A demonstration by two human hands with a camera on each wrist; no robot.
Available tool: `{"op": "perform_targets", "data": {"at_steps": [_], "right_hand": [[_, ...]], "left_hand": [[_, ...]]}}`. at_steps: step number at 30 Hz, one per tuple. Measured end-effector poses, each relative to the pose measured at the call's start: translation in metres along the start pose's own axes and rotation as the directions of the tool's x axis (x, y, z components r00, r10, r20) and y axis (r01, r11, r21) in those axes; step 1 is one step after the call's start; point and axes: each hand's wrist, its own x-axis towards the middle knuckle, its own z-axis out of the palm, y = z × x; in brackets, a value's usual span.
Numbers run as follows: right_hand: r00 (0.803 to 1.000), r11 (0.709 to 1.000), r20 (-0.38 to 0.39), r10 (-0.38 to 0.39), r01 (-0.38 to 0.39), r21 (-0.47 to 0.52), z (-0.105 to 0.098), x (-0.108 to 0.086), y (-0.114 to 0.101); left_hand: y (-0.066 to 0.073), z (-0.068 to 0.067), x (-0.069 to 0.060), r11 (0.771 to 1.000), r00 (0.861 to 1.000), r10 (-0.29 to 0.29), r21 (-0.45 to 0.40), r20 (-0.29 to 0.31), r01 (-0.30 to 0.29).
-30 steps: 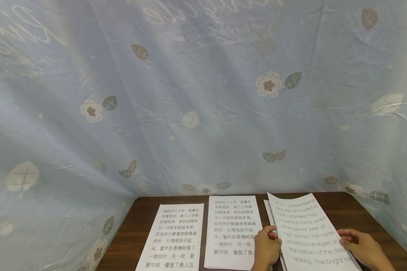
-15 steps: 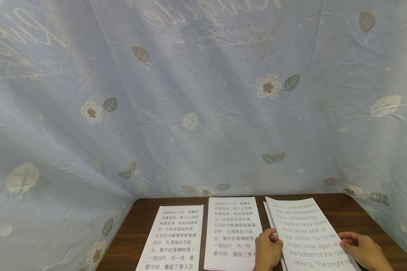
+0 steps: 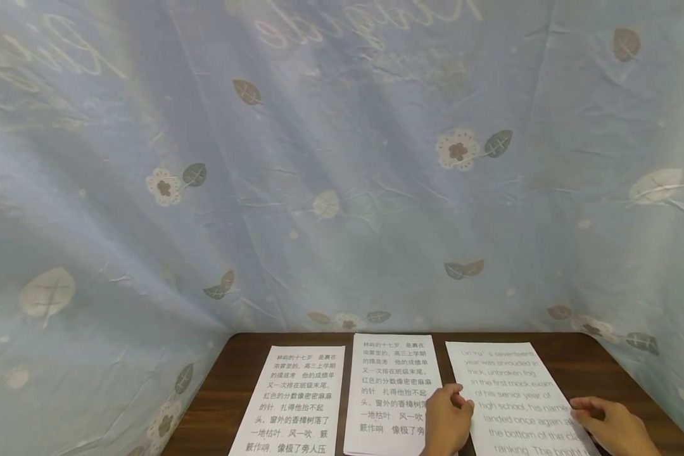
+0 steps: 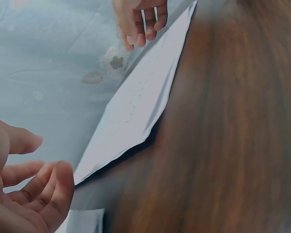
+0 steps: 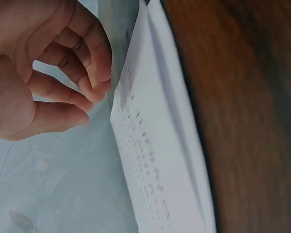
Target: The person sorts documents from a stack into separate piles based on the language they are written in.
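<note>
A stack of white sheets printed in English (image 3: pixel 513 392) lies on the right of the dark wooden table (image 3: pixel 595 364). My left hand (image 3: pixel 449 419) hovers at its left edge, fingers loosely bent. In the left wrist view the thumb and fingers of that left hand (image 4: pixel 36 191) stand apart with nothing between them, close to a corner of the paper stack (image 4: pixel 136 107). My right hand (image 3: pixel 610 423) is by the right edge. The right wrist view shows the right hand (image 5: pixel 58 73) relaxed beside the paper (image 5: pixel 155 126), holding nothing.
Two more stacks lie to the left, a middle stack (image 3: pixel 390 392) and a left stack (image 3: pixel 296 399), both printed in Chinese. A pale blue curtain (image 3: pixel 342 247) with leaves and flowers hangs behind the table.
The English top sheet, askew with its far edge raised, has come down flat and lined up with the sheets beneath. Both hands have released the paper edges and stay beside them.
</note>
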Motion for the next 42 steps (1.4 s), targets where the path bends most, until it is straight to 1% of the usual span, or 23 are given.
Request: {"op": "perform_targets", "data": {"at_steps": [4,8,9,11,15,19,24,29,32,35,38,42], "right_hand": [[1.000,0.997,-0.022,-0.014,0.015,0.074,0.008,-0.002,-0.016],[0.997,0.986,-0.053,-0.062,0.070,0.149,0.013,0.000,-0.043],[0.996,0.983,-0.059,-0.071,0.080,0.164,0.014,0.000,-0.051],[0.992,0.976,-0.072,-0.102,0.113,0.185,0.016,0.000,-0.065],[0.985,0.963,-0.096,-0.140,0.158,0.217,0.024,0.003,-0.089],[0.985,0.951,-0.113,-0.134,0.160,0.264,0.038,0.004,-0.109],[0.983,0.940,-0.124,-0.137,0.169,0.295,0.053,0.005,-0.125],[0.982,0.927,-0.128,-0.140,0.175,0.331,0.066,0.005,-0.139],[0.983,0.917,-0.127,-0.133,0.171,0.360,0.075,0.003,-0.146],[0.984,0.907,-0.128,-0.127,0.167,0.386,0.083,0.001,-0.154],[0.984,0.896,-0.128,-0.125,0.167,0.411,0.090,0.000,-0.161],[0.983,0.887,-0.136,-0.125,0.173,0.429,0.099,0.001,-0.170]], "left_hand": [[-0.001,-0.016,-0.003,0.999,0.999,0.041,0.015,0.033,-0.042],[-0.004,-0.039,-0.002,0.995,0.994,0.097,0.028,0.055,-0.099],[-0.005,-0.045,-0.001,0.994,0.993,0.103,0.030,0.059,-0.105],[-0.007,-0.059,0.001,0.991,0.991,0.122,0.057,0.049,-0.125],[-0.010,-0.088,0.008,0.983,0.991,0.129,0.125,0.034,-0.132],[-0.013,-0.115,0.012,0.977,0.991,0.131,0.169,0.022,-0.133],[-0.016,-0.144,0.016,0.970,0.989,0.145,0.201,-0.024,-0.137],[-0.023,-0.165,0.021,0.960,0.987,0.150,0.245,-0.051,-0.133],[-0.029,-0.174,0.022,0.958,0.990,0.131,0.262,-0.049,-0.114],[-0.033,-0.182,0.022,0.957,0.992,0.117,0.272,-0.046,-0.100],[-0.035,-0.189,0.023,0.951,0.992,0.119,0.291,-0.047,-0.100],[-0.036,-0.198,0.025,0.938,0.990,0.131,0.329,-0.053,-0.106]]}}
